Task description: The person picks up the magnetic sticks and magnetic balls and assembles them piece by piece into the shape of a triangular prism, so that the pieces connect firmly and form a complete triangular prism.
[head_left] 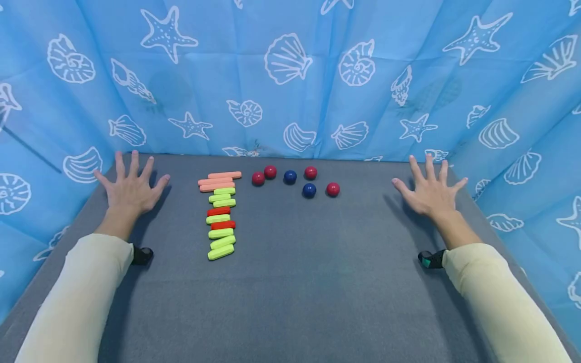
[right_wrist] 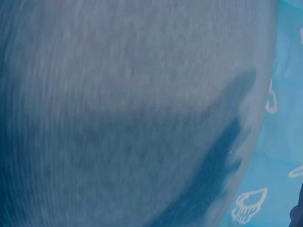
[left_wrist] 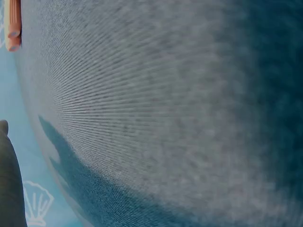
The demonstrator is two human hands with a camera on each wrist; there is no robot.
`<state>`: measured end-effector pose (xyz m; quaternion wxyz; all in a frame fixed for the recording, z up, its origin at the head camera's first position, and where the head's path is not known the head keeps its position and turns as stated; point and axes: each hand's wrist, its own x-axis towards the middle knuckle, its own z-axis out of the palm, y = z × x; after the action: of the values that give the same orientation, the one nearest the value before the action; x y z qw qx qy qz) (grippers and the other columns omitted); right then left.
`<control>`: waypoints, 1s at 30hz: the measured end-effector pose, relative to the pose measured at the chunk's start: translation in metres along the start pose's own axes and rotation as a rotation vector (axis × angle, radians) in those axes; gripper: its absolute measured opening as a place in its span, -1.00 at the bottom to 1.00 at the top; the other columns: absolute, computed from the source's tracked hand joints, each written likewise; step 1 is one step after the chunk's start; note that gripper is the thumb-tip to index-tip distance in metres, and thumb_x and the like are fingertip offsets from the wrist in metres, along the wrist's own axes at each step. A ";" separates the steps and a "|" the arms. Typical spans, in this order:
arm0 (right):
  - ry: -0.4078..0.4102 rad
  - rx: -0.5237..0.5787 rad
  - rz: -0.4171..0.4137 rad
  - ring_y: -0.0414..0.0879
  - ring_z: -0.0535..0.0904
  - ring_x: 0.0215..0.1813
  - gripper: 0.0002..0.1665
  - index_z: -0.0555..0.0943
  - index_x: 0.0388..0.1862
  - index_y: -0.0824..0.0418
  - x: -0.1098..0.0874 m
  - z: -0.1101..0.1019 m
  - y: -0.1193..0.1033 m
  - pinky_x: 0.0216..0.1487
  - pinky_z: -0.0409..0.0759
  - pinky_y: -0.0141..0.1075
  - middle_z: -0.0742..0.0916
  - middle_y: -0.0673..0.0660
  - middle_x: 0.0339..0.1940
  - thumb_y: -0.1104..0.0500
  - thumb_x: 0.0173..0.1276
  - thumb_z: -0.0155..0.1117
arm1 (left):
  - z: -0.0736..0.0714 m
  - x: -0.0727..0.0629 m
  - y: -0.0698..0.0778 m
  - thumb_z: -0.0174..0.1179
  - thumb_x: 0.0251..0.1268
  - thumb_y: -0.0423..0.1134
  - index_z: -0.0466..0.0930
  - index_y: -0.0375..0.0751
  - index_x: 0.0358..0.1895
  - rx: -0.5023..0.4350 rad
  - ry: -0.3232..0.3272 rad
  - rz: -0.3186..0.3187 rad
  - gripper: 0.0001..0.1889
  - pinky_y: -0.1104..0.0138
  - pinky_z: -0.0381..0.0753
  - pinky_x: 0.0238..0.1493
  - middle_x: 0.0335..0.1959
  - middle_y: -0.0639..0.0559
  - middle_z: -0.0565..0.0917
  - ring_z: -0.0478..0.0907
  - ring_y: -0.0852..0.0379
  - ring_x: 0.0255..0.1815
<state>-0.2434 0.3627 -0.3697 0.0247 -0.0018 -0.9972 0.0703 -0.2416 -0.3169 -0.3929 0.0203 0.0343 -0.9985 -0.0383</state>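
Both hands hold nothing. In the head view my left hand is spread over the far left of the grey table, fingers straight toward the back. My right hand is spread the same way at the far right. Nearest the left hand runs a column of short sticks: three salmon sticks at the back, then several yellow-green sticks with two red sticks among them. Right of the column lie several dark red balls and two dark blue balls. Salmon stick ends show in the left wrist view.
A blue curtain with white shells and starfish borders the back and both sides of the grey tabletop. Each wrist wears a small black device, one at the left cuff and one at the right cuff.
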 end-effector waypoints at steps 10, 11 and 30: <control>-0.095 0.077 -0.126 0.44 -0.35 0.56 -0.01 -0.28 0.65 -0.03 0.006 0.009 -0.037 0.20 -0.47 0.59 -0.22 0.28 0.63 -0.45 0.48 -0.28 | -0.002 -0.012 0.019 -0.36 0.45 0.41 -0.09 -0.09 0.61 0.024 0.047 0.151 -0.14 -0.47 -0.55 0.26 0.62 -0.25 -0.31 -0.61 -0.31 0.56; -0.105 0.092 -0.143 0.44 -0.31 0.57 -0.01 -0.26 0.66 -0.01 0.006 0.009 -0.041 0.23 -0.42 0.58 -0.20 0.28 0.64 -0.44 0.49 -0.26 | -0.002 -0.015 0.023 -0.34 0.45 0.40 -0.08 -0.08 0.61 0.030 0.053 0.174 -0.15 -0.47 -0.53 0.27 0.62 -0.24 -0.30 -0.59 -0.30 0.56; -0.287 0.597 -0.280 0.24 0.02 0.59 -0.06 0.02 0.62 0.21 0.009 0.033 -0.105 0.49 -0.01 0.20 0.22 0.32 0.58 0.00 0.46 0.26 | 0.000 -0.076 0.081 0.10 0.41 0.19 0.27 -0.03 0.52 -0.125 -0.026 0.657 -0.30 -0.39 -0.02 0.34 0.61 -0.18 -0.02 -0.13 -0.29 0.59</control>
<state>-0.2542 0.2538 -0.3871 -0.1068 0.1518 -0.9166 0.3540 -0.1713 -0.2306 -0.3898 0.0207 -0.2910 -0.9521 -0.0915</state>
